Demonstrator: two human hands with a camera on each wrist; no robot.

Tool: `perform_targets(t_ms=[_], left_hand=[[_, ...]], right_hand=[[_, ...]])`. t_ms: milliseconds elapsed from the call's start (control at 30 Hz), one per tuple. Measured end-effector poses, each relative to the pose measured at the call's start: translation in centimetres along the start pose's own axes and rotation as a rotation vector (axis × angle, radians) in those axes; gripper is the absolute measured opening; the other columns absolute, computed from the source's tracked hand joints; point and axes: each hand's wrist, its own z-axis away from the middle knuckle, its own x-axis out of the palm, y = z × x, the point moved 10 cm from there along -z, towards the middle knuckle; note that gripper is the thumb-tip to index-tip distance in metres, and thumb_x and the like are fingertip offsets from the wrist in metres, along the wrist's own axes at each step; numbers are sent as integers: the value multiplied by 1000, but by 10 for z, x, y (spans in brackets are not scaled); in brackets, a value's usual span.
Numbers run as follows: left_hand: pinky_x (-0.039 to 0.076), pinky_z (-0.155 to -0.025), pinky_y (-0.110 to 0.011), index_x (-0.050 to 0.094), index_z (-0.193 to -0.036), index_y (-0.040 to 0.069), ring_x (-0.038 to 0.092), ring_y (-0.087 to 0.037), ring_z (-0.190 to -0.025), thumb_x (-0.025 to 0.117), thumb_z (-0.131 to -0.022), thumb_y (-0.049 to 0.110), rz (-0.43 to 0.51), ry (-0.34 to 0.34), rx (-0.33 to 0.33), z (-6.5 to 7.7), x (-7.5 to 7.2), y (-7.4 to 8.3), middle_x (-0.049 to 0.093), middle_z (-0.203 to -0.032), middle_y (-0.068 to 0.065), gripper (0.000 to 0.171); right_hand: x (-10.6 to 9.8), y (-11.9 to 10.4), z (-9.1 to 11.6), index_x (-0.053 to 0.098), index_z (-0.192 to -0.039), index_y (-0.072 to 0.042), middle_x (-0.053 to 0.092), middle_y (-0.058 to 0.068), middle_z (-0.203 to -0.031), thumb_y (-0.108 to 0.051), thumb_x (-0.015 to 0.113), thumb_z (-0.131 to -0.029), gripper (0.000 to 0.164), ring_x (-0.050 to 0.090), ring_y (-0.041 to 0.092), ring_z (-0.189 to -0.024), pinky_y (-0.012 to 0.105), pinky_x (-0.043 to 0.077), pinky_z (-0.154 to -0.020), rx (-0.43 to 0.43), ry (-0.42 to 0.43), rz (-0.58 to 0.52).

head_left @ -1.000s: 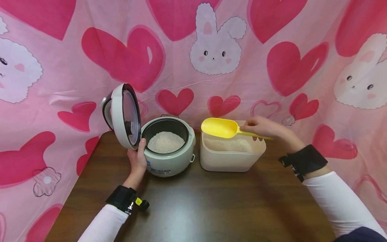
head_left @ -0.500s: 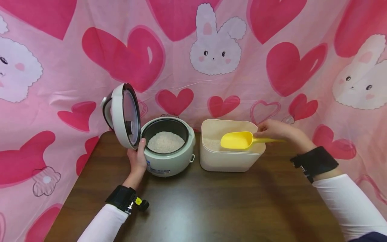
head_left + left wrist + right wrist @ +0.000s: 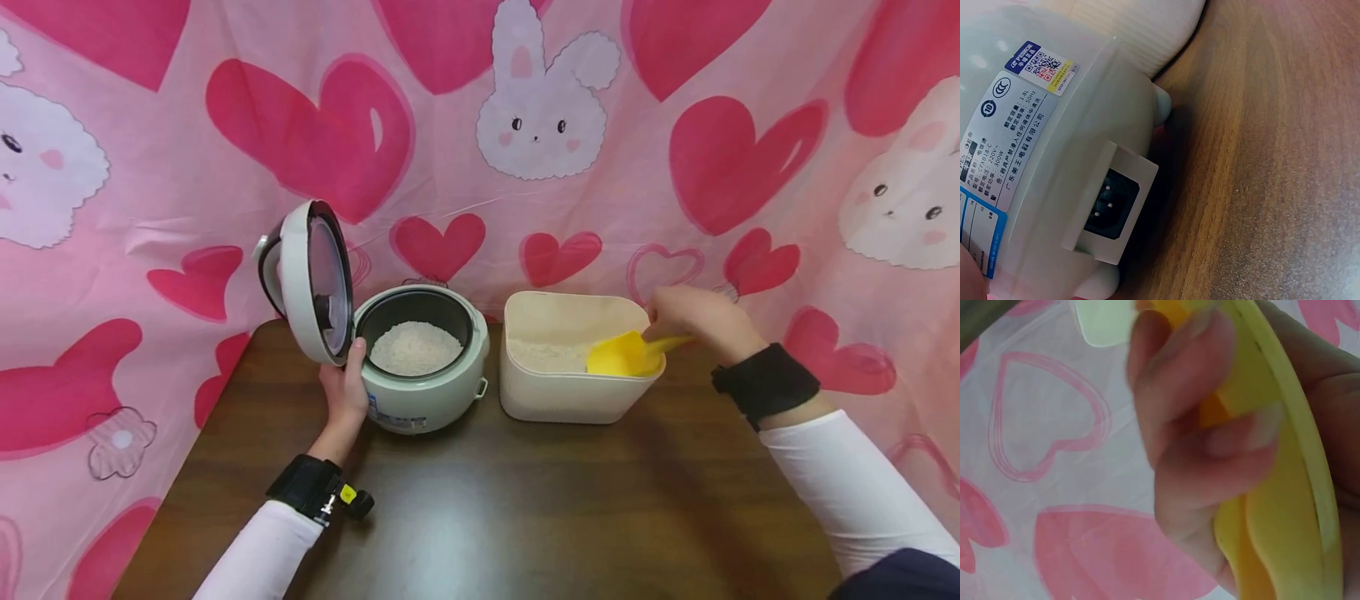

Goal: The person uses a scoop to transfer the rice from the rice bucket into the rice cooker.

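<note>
A pale green rice cooker (image 3: 420,404) stands with its lid (image 3: 300,287) raised on the left, white rice (image 3: 416,348) in its dark inner pot (image 3: 378,312). My left hand (image 3: 345,396) holds the cooker's hinge side, thumb up against the rim; its other fingers are mostly hidden behind the lid. In the left wrist view, the cooker's label and power socket (image 3: 1110,203) show. My right hand (image 3: 690,317) grips the handle of a yellow scoop (image 3: 621,357), fingers curled round it (image 3: 1210,469). The scoop's bowl dips inside a cream bin (image 3: 573,400) holding rice (image 3: 547,357); its front edge is hidden.
Cooker and bin stand side by side, a narrow gap between them, towards the back of a brown wooden table (image 3: 480,508). A pink cloth (image 3: 450,125) with hearts and rabbits hangs close behind them. The raised lid sticks up beside the cooker.
The scoop has gone from above the bin's left part, right and down into the bin, its bowl tilting. My right hand has moved right with it. The left hand stays on the cooker.
</note>
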Motion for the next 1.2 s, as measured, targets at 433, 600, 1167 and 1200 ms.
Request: perform_targets(t_ms=[433, 600, 1167, 1200], left_hand=[[36, -109, -24, 55, -140, -7, 53, -3, -114, 61, -96, 25, 21, 18, 4, 2, 1, 1, 60, -140, -25, 55], [36, -110, -24, 55, -141, -7, 53, -3, -115, 61, -96, 25, 17, 18, 4, 2, 0, -1, 60, -140, -24, 55], [36, -111, -24, 54, -142, -7, 53, -2, -117, 60, -96, 23, 39, 23, 19, 2, 1, 1, 59, -142, -25, 55], [35, -111, -24, 53, -143, -6, 53, -2, -118, 60, -96, 23, 41, 23, 19, 2, 1, 1, 58, -143, -24, 55]], right_hand=[[12, 3, -2, 70, -97, 0, 68, 10, -84, -23, 81, -88, 27, 59, 28, -73, 39, 61, -67, 45, -49, -8], [22, 5, -7, 73, -98, -3, 67, 8, -83, -25, 80, -90, 25, 58, 27, -75, 41, 60, -69, 14, -73, -25], [54, -3, -21, 77, -108, -2, 65, 5, -84, -26, 73, -96, 27, 55, 24, -73, 33, 55, -63, -55, -140, -141], [55, -4, -22, 77, -107, -2, 65, 5, -82, -26, 73, -97, 26, 54, 23, -72, 32, 55, -62, -69, -141, -143]])
